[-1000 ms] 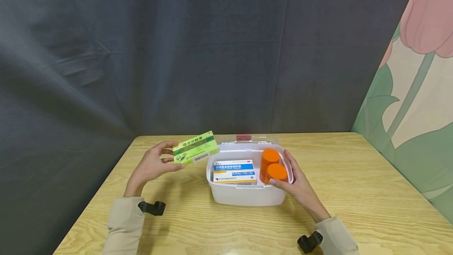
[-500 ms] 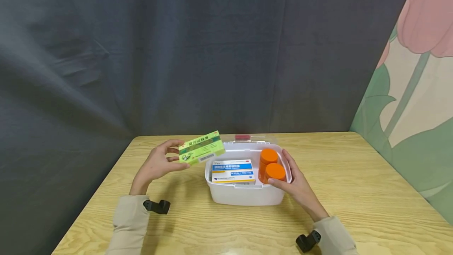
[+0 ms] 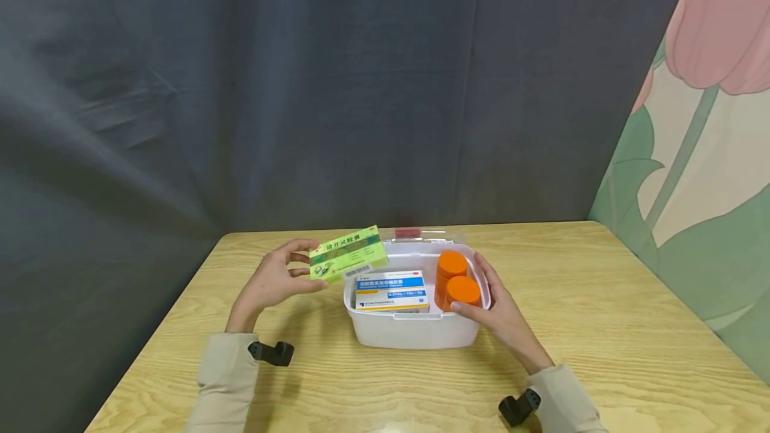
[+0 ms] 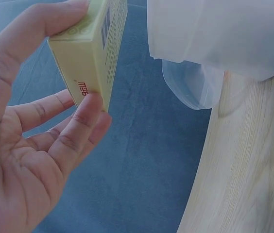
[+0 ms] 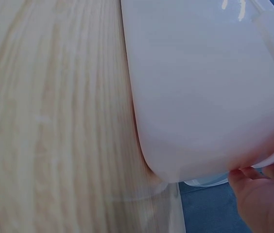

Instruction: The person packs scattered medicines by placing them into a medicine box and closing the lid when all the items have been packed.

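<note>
My left hand [image 3: 273, 280] pinches a green medicine box [image 3: 349, 252] by its left end, thumb below and fingers above. The medicine box is tilted, in the air over the left rim of a white plastic storage box [image 3: 415, 331]. In the left wrist view the thumb and fingertips press on the medicine box [image 4: 78, 65]. My right hand [image 3: 502, 316] grips the storage box's right end, thumb at the front rim, fingers along the outer wall. Inside stand two orange bottles [image 3: 451, 264] on the right. A white-and-blue medicine box [image 3: 391, 291] lies to the left.
The storage box's clear lid [image 3: 436, 236], with a red patch, is folded back behind it. Everything rests on a wooden table [image 3: 601, 313]. A dark curtain [image 3: 337, 99] hangs behind, and a flower-painted wall [image 3: 692, 206] stands at the right.
My left hand has carried the green medicine box to the right, over the storage box's left rim. My right hand keeps its grip. The whole head view has shifted slightly.
</note>
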Tool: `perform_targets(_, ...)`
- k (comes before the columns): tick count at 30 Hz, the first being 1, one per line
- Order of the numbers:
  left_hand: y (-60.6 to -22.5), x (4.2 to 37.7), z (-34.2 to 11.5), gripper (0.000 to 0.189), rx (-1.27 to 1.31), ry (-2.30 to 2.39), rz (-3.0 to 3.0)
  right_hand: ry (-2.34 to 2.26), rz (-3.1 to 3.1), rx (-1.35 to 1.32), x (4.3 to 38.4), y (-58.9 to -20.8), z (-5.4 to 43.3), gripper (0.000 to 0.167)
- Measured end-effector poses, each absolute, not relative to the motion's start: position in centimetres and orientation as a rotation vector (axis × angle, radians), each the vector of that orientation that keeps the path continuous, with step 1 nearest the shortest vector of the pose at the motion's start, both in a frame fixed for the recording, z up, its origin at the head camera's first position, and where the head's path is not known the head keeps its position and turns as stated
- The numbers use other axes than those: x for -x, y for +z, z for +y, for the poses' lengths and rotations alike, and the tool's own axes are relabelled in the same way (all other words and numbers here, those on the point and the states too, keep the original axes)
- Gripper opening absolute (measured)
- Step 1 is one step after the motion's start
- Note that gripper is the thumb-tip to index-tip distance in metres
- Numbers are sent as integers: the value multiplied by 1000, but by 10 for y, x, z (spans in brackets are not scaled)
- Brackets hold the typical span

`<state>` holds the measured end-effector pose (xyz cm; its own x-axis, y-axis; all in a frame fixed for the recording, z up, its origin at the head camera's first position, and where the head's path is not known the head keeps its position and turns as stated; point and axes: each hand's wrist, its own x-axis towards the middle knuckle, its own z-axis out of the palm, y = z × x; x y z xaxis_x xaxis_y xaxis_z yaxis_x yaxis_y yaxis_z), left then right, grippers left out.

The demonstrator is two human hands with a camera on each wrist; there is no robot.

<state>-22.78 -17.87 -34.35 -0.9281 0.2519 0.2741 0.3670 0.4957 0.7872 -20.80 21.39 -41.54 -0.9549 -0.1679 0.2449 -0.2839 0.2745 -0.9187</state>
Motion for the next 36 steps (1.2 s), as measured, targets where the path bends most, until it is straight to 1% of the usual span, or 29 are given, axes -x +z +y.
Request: perform_targets(36, -349, 229, -158, 70, 603, -1497, -2534, 1750, -2458, -400, 209, -413, 213, 98)
